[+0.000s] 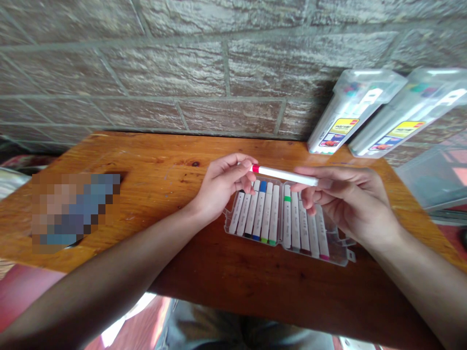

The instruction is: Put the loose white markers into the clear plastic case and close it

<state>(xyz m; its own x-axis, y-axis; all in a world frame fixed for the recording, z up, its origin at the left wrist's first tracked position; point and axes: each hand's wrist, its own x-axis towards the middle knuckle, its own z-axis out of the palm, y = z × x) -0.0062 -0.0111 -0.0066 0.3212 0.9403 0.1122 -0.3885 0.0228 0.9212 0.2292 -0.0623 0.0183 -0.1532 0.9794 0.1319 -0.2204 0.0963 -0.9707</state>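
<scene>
A white marker with a red band (277, 174) is held level between my two hands, above an opened clear plastic case. My left hand (228, 180) pinches the end beside the red band. At the other end, the thumb and fingers of my right hand (353, 197) are closed on the marker. Below, the clear case (281, 243) lies open flat on the table, with several white markers (268, 214) in rows in both halves. Their visible bands and tips are blue, green, black and pink. My right hand hides part of the case's right half.
Two upright clear marker cases (337, 116) with yellow labels stand at the table's back right, against the brick wall (233, 73). A pixelated flat object (76, 209) lies on the wooden table (156, 165) at left. The table's front edge is close to my legs.
</scene>
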